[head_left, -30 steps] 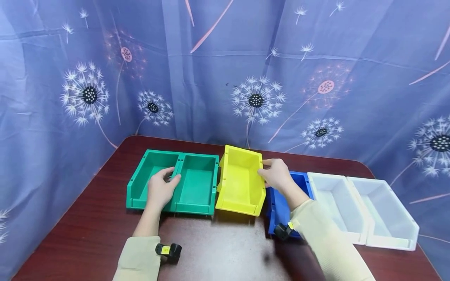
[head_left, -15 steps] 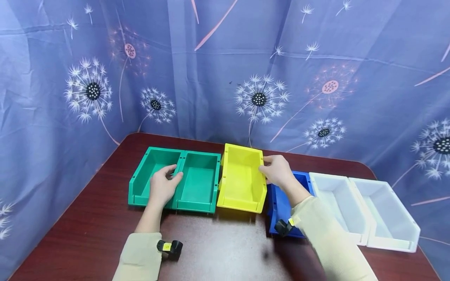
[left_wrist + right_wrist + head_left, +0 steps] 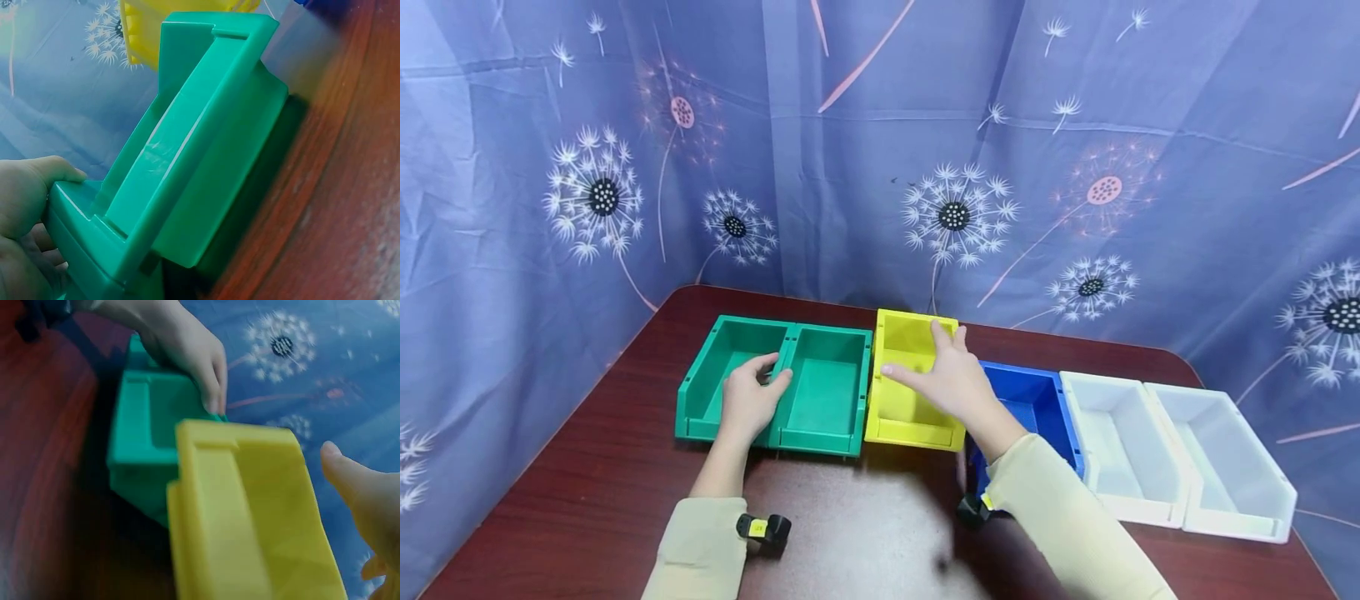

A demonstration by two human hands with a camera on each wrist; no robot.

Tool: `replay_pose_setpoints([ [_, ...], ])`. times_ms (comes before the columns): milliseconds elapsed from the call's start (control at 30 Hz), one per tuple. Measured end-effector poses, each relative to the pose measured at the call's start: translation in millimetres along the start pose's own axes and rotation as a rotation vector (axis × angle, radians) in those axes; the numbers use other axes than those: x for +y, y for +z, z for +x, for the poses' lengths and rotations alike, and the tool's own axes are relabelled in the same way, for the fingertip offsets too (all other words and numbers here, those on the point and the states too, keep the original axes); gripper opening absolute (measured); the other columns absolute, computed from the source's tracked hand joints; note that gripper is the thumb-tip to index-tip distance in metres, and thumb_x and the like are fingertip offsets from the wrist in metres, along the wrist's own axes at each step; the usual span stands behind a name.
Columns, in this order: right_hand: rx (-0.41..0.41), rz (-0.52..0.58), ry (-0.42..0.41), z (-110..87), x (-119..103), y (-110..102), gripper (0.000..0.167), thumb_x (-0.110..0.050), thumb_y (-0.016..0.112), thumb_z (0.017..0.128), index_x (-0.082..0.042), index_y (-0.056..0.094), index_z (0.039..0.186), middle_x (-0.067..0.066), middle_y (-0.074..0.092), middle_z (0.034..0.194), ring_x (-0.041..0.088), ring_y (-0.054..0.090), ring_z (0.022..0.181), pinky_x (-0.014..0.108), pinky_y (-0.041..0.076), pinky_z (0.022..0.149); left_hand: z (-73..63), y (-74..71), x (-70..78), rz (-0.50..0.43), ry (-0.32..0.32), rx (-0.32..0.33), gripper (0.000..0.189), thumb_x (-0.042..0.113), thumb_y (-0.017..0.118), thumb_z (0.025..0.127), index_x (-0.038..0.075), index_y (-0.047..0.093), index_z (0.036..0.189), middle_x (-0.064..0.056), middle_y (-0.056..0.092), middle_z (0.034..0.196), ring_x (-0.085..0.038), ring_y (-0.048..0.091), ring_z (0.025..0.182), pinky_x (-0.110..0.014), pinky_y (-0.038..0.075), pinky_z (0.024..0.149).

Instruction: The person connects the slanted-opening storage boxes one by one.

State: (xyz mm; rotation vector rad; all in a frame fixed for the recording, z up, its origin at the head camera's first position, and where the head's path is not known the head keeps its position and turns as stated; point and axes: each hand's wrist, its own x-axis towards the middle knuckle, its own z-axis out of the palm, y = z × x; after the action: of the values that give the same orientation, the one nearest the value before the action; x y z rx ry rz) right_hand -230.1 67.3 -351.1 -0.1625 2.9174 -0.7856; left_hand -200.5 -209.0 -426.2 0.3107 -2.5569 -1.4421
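Two green storage bins stand side by side at the back left of the table. In the head view my left hand pinches the walls where the left green bin and the right green bin meet, thumb on the right bin's side. A yellow storage bin stands beside them, its left side close along the right green bin. Over the yellow bin is my right hand, fingers spread and holding nothing. In the right wrist view its thumb shows apart from the yellow rim.
Right of the yellow bin stands a blue bin, partly hidden by the right forearm. Two white bins follow, a nearer one and an outer one. A blue dandelion-print curtain hangs behind the dark red table.
My right hand has let go of the yellow bin's right wall and moved left over it, fingers spreading. The yellow bin has straightened beside the green ones. My left hand keeps its grip.
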Motion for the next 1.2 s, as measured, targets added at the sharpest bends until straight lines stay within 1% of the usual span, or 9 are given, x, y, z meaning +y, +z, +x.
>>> replay_pose_setpoints([
  [100,0.027,-0.052,-0.009,-3.2,-9,6,0.117,-0.085,0.055,0.062,-0.026,0.011,0.153,0.018,-0.008,0.158,0.05,0.03,0.134,0.064,0.045,0.089,0.0,0.3,0.3,0.006,0.001,-0.002,0.047,0.026,0.06,0.091,0.007,0.053,0.134,-0.018,0.056,0.132,-0.034,0.055,0.117,-0.046,0.048,0.094],
  [167,0.033,-0.084,-0.017,-3.8,-11,8,0.116,-0.086,0.055,0.061,-0.028,0.013,0.153,0.015,-0.008,0.159,0.05,0.018,0.139,0.071,0.035,0.094,-0.3,0.0,0.7,0.012,0.003,-0.002,0.047,0.026,0.06,0.092,0.007,0.054,0.134,-0.018,0.056,0.132,-0.034,0.055,0.117,-0.046,0.048,0.094],
  [267,0.016,-0.128,-0.071,-1.2,-11,10,0.111,-0.085,0.053,0.065,-0.028,0.016,0.152,0.012,-0.006,0.16,0.05,0.005,0.142,0.071,0.023,0.103,-0.5,-1.4,1.2,0.018,0.005,0.004,0.046,0.026,0.06,0.092,0.007,0.054,0.133,-0.019,0.056,0.132,-0.034,0.055,0.116,-0.046,0.048,0.093],
  [400,-0.045,-0.174,-0.237,6.9,-9,9,0.095,-0.077,0.051,0.075,-0.03,0.02,0.151,0.004,-0.002,0.161,0.044,-0.005,0.144,0.066,-0.003,0.111,-0.7,-2.3,1.4,0.02,0.01,0.011,0.046,0.025,0.06,0.091,0.006,0.054,0.133,-0.019,0.056,0.131,-0.035,0.056,0.115,-0.047,0.049,0.092],
  [533,-0.177,-0.15,-0.412,16.4,-10,5,0.079,-0.062,0.054,0.085,-0.031,0.024,0.15,-0.004,0.004,0.16,0.032,-0.007,0.147,0.063,-0.015,0.11,-1.0,-1.2,1.3,0.015,0.011,0.007,0.046,0.025,0.061,0.091,0.006,0.055,0.132,-0.019,0.057,0.131,-0.035,0.056,0.115,-0.047,0.049,0.092],
  [633,-0.277,-0.136,-0.467,22.0,-13,0,0.076,-0.056,0.056,0.087,-0.026,0.025,0.15,-0.005,0.011,0.16,0.028,-0.004,0.148,0.061,-0.016,0.111,-1.0,-0.5,1.4,0.013,0.012,0.006,0.046,0.025,0.061,0.091,0.006,0.055,0.132,-0.018,0.057,0.131,-0.035,0.056,0.115,-0.047,0.049,0.092],
  [767,-0.349,-0.166,-0.451,26.4,-17,-4,0.082,-0.054,0.058,0.087,-0.02,0.02,0.152,-0.004,0.013,0.159,0.027,0.0,0.148,0.061,-0.011,0.113,-0.8,0.1,1.2,0.005,0.015,0.009,0.046,0.025,0.061,0.091,0.006,0.055,0.132,-0.018,0.057,0.131,-0.035,0.056,0.115,-0.047,0.049,0.092],
  [933,-0.397,-0.19,-0.425,28.4,-20,-4,0.086,-0.053,0.059,0.087,-0.019,0.015,0.153,-0.004,0.007,0.16,0.029,0.001,0.148,0.061,-0.007,0.114,-0.8,0.3,0.8,0.009,0.026,0.01,0.046,0.024,0.061,0.091,0.006,0.055,0.132,-0.018,0.057,0.132,-0.034,0.056,0.115,-0.047,0.049,0.092],
  [1200,-0.436,-0.165,-0.384,31.9,-19,4,0.09,-0.052,0.061,0.084,-0.019,0.014,0.152,-0.005,0.003,0.16,0.03,0.003,0.147,0.062,-0.001,0.114,1.2,1.1,-0.9,0.02,0.025,0.005,0.046,0.024,0.061,0.091,0.006,0.054,0.133,-0.018,0.056,0.132,-0.034,0.056,0.116,-0.047,0.049,0.093],
])
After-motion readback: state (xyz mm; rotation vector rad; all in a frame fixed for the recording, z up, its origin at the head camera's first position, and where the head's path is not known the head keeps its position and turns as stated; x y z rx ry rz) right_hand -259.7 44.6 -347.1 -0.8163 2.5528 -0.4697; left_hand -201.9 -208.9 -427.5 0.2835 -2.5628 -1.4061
